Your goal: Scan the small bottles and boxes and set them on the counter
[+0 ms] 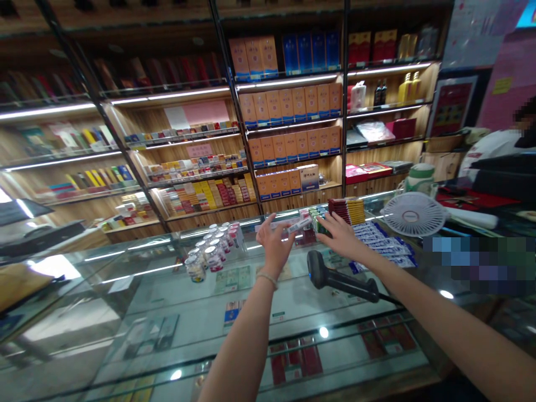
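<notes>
A small white pack (300, 225), printed along its side, is tilted between the thumb and fingers of my left hand (274, 243); its index finger points up, away from the pack. My right hand (338, 235) is stretched out, palm down, over a row of small green packs (317, 215). Its fingertips reach the near end of that row; whether they touch it is not clear. To the left of my left hand stand rows of small clear jars (214, 257) with white lids. A black handheld barcode scanner (335, 279) lies below my right hand on the glass counter (184, 318).
Dark red and yellow packs (349, 211) stand behind my right hand. Blue-and-white sachets (383, 245) lie under my right forearm. A white fan (412, 215) and a green-lidded jug (420, 177) are to the right. Shelves (293, 111) of boxes line the wall; a person (488, 153) is at far right.
</notes>
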The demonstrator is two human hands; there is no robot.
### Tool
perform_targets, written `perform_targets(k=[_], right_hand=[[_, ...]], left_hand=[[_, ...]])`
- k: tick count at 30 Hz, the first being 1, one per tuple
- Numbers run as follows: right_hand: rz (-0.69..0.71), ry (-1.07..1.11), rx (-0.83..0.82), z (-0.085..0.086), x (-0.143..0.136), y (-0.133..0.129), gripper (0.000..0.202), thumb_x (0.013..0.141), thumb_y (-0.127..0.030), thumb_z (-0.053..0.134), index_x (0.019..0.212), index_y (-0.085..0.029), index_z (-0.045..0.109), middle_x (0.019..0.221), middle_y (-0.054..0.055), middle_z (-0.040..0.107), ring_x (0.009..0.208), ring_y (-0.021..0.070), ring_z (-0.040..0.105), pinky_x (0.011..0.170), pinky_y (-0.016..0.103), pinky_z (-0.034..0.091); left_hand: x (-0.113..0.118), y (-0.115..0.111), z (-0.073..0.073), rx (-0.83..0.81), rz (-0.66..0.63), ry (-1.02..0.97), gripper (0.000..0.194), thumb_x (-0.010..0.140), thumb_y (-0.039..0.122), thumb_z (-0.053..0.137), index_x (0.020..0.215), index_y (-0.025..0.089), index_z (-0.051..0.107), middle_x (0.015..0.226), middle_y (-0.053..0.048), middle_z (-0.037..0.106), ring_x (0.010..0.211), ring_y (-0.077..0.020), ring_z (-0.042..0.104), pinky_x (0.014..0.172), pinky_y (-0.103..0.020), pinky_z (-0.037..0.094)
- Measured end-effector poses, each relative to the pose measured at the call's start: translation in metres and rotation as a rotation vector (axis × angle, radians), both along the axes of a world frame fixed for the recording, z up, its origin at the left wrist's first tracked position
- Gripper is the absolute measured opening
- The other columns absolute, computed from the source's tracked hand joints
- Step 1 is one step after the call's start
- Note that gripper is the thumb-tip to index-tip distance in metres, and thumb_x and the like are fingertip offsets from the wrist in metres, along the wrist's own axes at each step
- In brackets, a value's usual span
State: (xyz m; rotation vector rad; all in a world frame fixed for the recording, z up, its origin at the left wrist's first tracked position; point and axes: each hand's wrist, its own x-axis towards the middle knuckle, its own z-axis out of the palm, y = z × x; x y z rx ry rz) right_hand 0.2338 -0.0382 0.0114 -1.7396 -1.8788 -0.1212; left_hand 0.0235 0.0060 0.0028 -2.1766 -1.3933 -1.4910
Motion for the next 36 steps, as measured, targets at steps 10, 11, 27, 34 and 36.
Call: perform_targets(k=[10,11,27,34,36], right_hand=[[0.079,0.149,0.114,0.001,-0.017,0.010,0.056,0.094,-0.041,0.052,0.149,-0.033,0.047,0.161,0.006,0.038,0.149,0.0309,0.029,0.115,0.056,0.033],[0.076,0.151,0.128,0.002,-0.018,0.009,0.055,0.094,-0.041,0.053,0.148,-0.033,0.048,0.161,0.006,0.038,0.149,0.0311,0.029,0.114,0.056,0.033],[0.081,0.141,0.317,0.033,-0.028,0.004,0.029,0.092,-0.045,0.058,0.111,-0.030,0.074,0.156,0.005,0.046,0.144,0.0338,0.033,0.110,0.058,0.028],[0.089,0.063,0.327,0.045,-0.021,0.004,0.033,0.093,-0.052,0.055,0.096,-0.026,0.075,0.155,0.008,0.046,0.144,0.0330,0.032,0.111,0.057,0.027],[0.093,0.040,0.332,0.049,-0.021,0.001,0.032,0.093,-0.052,0.055,0.095,-0.026,0.074,0.156,0.008,0.045,0.145,0.0330,0.031,0.112,0.058,0.025]], left_hand=[[0.005,0.003,0.000,-0.046,0.001,-0.089,0.021,0.083,0.039,0.075,0.100,0.028,0.076,0.146,-0.010,0.050,0.136,-0.0333,0.043,0.111,-0.055,0.033],[0.005,0.002,0.000,-0.055,-0.003,-0.079,0.021,0.083,0.039,0.075,0.100,0.028,0.076,0.146,-0.010,0.050,0.136,-0.0334,0.043,0.111,-0.055,0.033],[0.007,0.001,-0.005,-0.097,-0.078,0.068,0.022,0.085,0.045,0.071,0.099,0.029,0.076,0.150,-0.010,0.045,0.139,-0.0334,0.038,0.112,-0.057,0.029],[0.007,-0.003,-0.001,-0.090,-0.103,0.084,0.020,0.084,0.043,0.073,0.099,0.030,0.077,0.149,-0.009,0.046,0.140,-0.0318,0.037,0.113,-0.055,0.029],[0.007,-0.003,-0.001,-0.078,-0.106,0.088,0.021,0.084,0.044,0.073,0.098,0.029,0.077,0.149,-0.009,0.046,0.139,-0.0317,0.038,0.113,-0.055,0.029]])
